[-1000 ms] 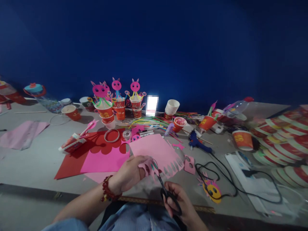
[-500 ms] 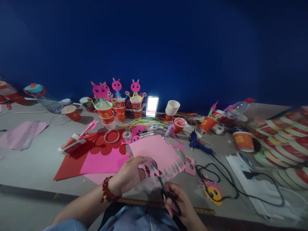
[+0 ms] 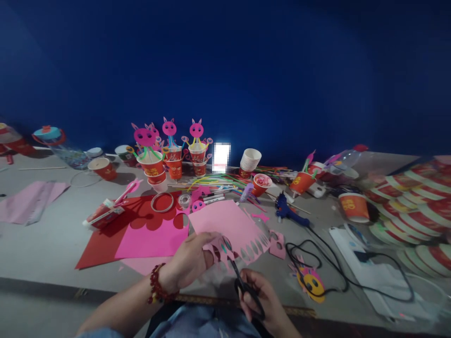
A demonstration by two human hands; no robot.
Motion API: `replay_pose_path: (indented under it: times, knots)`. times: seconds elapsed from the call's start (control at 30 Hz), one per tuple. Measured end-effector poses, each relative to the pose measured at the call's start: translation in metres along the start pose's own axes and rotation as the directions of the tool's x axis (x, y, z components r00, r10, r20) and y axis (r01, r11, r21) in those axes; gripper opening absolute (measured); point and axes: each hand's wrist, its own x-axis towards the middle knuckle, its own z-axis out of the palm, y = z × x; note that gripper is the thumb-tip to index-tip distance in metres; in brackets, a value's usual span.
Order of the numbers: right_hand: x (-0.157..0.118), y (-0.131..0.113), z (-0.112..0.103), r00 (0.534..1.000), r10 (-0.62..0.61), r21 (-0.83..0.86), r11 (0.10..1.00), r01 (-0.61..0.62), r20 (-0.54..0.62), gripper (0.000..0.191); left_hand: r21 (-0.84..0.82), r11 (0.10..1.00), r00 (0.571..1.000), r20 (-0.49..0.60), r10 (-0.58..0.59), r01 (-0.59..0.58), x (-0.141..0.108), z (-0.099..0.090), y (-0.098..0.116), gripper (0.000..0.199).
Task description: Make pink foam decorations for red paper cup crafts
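My left hand [image 3: 195, 260], with a red bead bracelet at the wrist, holds a small pink paper piece [image 3: 220, 251] between thumb and fingers. In my right hand [image 3: 259, 293] are the black-handled scissors [image 3: 243, 281], their blades pointing up and left at the pink piece. Just behind lies a light pink sheet [image 3: 225, 220] with a row of narrow oval cutouts along its near right edge. Left of it, a bright pink sheet [image 3: 151, 241] with scalloped cuts rests on a red sheet [image 3: 98, 244].
Cups with pink animal faces [image 3: 151, 168] stand at the back. A blue glue gun [image 3: 291, 211] and its black cord lie right, near a white power strip [image 3: 355, 263]. Stacked cups [image 3: 416, 202] fill the far right. Sticks and markers [image 3: 213, 197] lie mid-table.
The whole view has shifted slightly, with the table items a little lower and further left. My hands keep nearly the same pose, the scissors still at the pink piece.
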Motion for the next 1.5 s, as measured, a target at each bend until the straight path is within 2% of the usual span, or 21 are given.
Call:
replay_pose_path:
  times: [0.2,0.33,0.63,0.87,1.1,1.5]
  knots:
    - [-0.005,-0.022,0.012,1.0,0.016,0.02,1.0,-0.017,0.015,0.061,0.04,0.999,0.999,-0.007,0.035,-0.035,-0.003,0.001,-0.003,0.023]
    - [-0.006,-0.027,0.015,0.999,0.032,0.032,0.999,-0.032,0.008,0.06,0.06,0.997,0.999,0.019,0.046,-0.048,-0.004,0.003,-0.004,0.026]
    - [-0.007,-0.022,0.012,1.0,-0.014,0.0,1.0,0.014,0.02,0.059,0.064,0.997,0.999,0.001,0.049,-0.049,-0.004,0.003,-0.006,0.024]
    - [-0.008,-0.021,0.009,1.0,-0.012,-0.03,0.999,0.012,-0.011,0.055,0.023,0.998,0.998,-0.016,0.056,-0.056,-0.004,0.006,-0.006,0.022]
    - [-0.007,-0.021,0.01,1.0,-0.018,-0.042,0.999,0.017,-0.016,0.056,0.064,0.997,0.999,0.012,0.042,-0.043,-0.005,0.004,-0.006,0.025]
    - [-0.005,-0.017,0.01,0.999,-0.023,-0.026,0.999,0.022,-0.025,0.053,0.036,0.998,0.998,-0.023,0.06,-0.059,-0.003,0.002,-0.008,0.025]
